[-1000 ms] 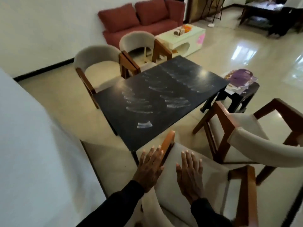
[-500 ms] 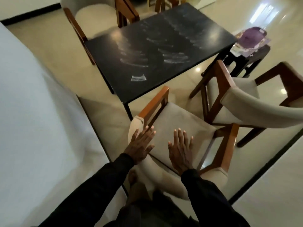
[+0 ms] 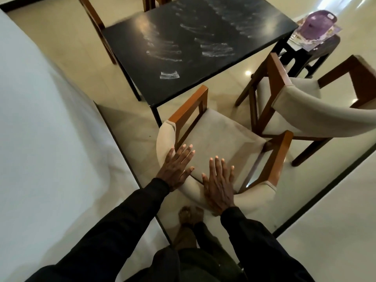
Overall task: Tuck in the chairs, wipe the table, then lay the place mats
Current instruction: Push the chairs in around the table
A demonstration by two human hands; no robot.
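A wooden armchair with a beige seat (image 3: 215, 137) stands at the near corner of the black table (image 3: 195, 47), its seat only partly under the top. My left hand (image 3: 177, 167) and my right hand (image 3: 218, 184) lie flat with straight fingers over its curved padded backrest. White streaks mark the tabletop. A second armchair (image 3: 301, 110) stands pulled out and angled at the table's right side. On a dark stool at the far right lie purple place mats (image 3: 317, 27).
A white wall (image 3: 40, 159) closes in on the left and another white surface (image 3: 335, 241) on the right, leaving a narrow floor strip where I stand. One chair (image 3: 95, 23) stands at the table's far left side. My bare foot (image 3: 191, 216) is behind the chair.
The view has tilted down and drawn closer to the near chair. Both hands have sunk from above the seat onto the backrest. The chair looks unmoved.
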